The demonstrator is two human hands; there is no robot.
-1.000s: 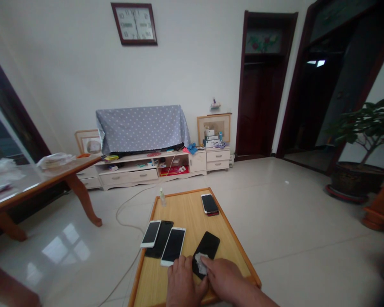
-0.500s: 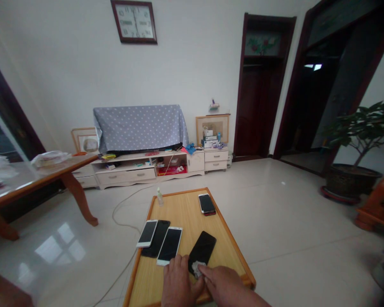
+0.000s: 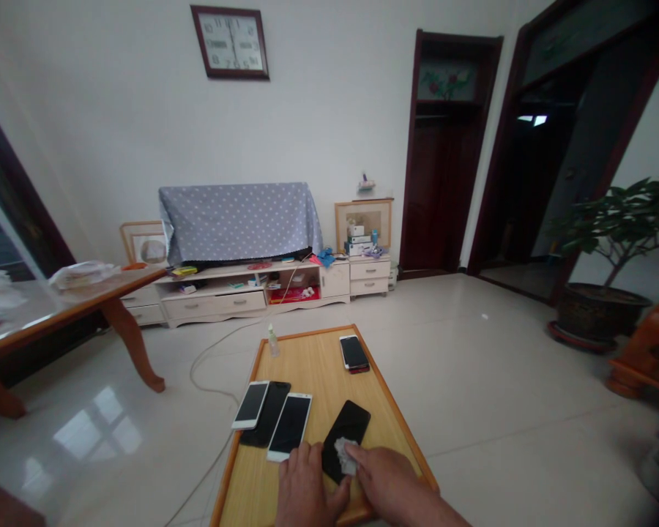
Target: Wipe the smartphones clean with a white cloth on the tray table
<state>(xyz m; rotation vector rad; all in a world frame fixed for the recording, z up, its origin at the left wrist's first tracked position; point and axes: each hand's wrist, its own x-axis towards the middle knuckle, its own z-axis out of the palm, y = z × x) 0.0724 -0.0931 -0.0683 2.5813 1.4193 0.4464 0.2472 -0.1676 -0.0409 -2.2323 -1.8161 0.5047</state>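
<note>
Black phone and pale wad under two hands, wooden desk

Left hand: at the near end of the black phone, fingers along its left side, thumb by the lower edge; grip half open, and whether it clasps the phone cannot be told. Place much as half a second earlier.

Right hand: grip closed, thumb and fingers pinching a crumpled pale wad.

Wad: pressed on the lower half of the screen; half a second ago it sat closer to the near end, so it has shifted up the glass.

Black phone: face up, aslant on the near part of the desk, unmoved.

White phone: face up, left of the black phone, its lower end just beside the left fingers. Farther left, a smaller white phone lying partly over a dark phone. All unmoved; any makers' marks too small to read.

Far end of desk: clear bottle with pale green top, left; white-edged phone over a red-edged item, right.

Beyond: boxes on a white cabinet, print illegible; square wall clock, Arabic numerals, blurred, 8 legible.
</note>
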